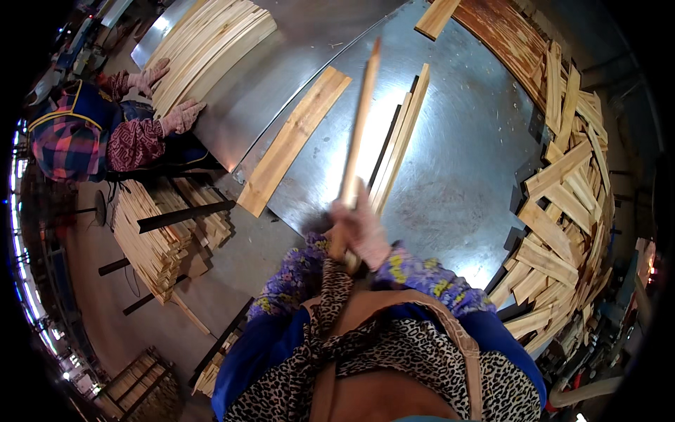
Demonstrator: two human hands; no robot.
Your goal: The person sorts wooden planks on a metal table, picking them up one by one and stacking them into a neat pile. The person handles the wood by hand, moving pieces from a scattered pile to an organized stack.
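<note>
A narrow wooden board (361,119) is raised on edge in front of me, its far end pointing away over the metal table (457,133). My right hand (367,228) is closed around its near part. Close beside the board's near end, my left hand (321,224) is dark and smeared by motion, so its fingers cannot be made out. To the right of the raised board, slim wooden strips (401,144) lie side by side on the shiny tabletop. A wider flat board (294,141) rests at the left, across the table's edge.
At the far left a co-worker's gloved hands (181,117) touch a large stack of boards (211,46). Loose boards (555,232) are heaped along the right side. Another board (437,17) lies at the far edge. Stacked wood (151,232) on dark metal bars stands lower left.
</note>
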